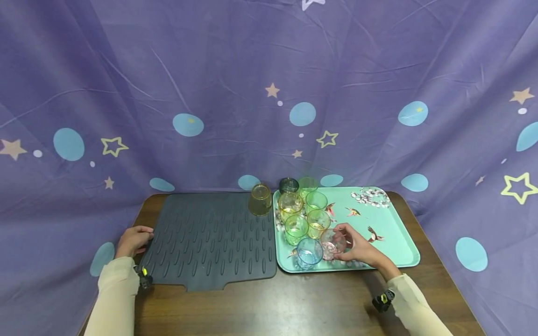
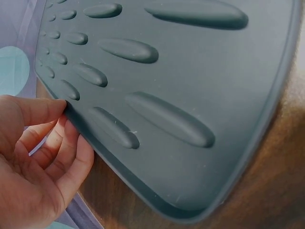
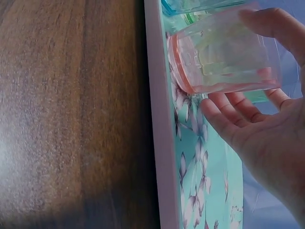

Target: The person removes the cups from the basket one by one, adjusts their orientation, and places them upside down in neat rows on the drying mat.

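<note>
At the left edge of a dark grey ridged drying mat [image 1: 210,238], my left hand [image 1: 133,241] pinches the rim. The thumb lies along the top of the rim and the fingers curl beneath it in the left wrist view. My right hand [image 1: 357,247] grips a clear pink glass [image 3: 224,57] at the tray's front, thumb on one side and fingers on the other. Beside that glass stands a blue glass [image 1: 309,254]. Behind them are a green glass [image 1: 296,228] and a yellow-green glass [image 1: 318,223], all upright on the mint tray [image 1: 395,233].
An amber glass [image 1: 260,200] stands upside down at the mat's back right corner. Farther back on the tray are a yellow glass [image 1: 291,205], a dark glass [image 1: 289,185] and more green ones. The wooden table [image 1: 302,303] runs along the front; a purple curtain [image 1: 235,93] hangs behind.
</note>
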`<state>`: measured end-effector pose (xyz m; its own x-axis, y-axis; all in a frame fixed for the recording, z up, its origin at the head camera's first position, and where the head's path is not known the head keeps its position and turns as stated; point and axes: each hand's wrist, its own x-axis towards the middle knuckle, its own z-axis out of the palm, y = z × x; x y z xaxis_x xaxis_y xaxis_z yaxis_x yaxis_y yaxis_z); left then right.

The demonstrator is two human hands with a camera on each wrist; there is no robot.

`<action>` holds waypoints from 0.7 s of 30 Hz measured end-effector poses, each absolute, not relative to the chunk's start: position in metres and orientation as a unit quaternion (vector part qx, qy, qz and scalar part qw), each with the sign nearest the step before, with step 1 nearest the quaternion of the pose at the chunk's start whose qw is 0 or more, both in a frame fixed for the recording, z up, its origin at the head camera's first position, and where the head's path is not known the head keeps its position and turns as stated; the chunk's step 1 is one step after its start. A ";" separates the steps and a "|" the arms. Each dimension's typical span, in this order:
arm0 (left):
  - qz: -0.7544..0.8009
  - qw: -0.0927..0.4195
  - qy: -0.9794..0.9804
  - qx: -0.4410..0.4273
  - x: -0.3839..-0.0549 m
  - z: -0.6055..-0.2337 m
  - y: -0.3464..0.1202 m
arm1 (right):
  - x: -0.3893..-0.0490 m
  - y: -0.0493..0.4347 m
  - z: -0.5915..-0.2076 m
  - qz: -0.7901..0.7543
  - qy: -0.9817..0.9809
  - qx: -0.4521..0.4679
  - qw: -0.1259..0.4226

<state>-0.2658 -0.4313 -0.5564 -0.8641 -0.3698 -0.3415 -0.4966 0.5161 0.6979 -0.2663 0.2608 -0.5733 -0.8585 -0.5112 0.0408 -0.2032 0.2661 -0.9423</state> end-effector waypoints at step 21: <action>0.420 0.070 0.870 -0.248 -0.266 -0.557 -0.433 | -0.271 0.295 -0.552 -0.714 0.625 -0.290 0.124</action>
<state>-0.2662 -0.4326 -0.5572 -0.8674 -0.3725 -0.3301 -0.4901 0.5245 0.6962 -0.2713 0.2949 -0.5517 -0.8012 -0.5390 0.2599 -0.1862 -0.1882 -0.9643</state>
